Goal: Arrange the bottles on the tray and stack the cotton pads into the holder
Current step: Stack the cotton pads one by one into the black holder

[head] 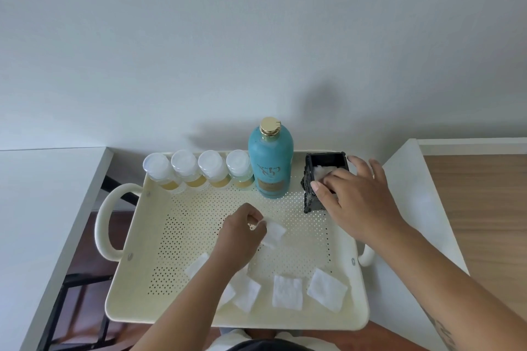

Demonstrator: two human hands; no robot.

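Standing arranged along the tray's [137, 273] far edge, bottles [199, 169] are done; right hand [356, 196] presses pads into the holder [312, 196], left hand [242, 236] pinches one cotton pad [275, 232], five loose pads [287, 292] remain.

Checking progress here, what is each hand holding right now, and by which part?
The left hand pinches a cotton pad by its left edge. The right hand presses pads into the black holder.

Soft, even daylight, faint shadows on the wall [256, 37], wide-angle edge bending.
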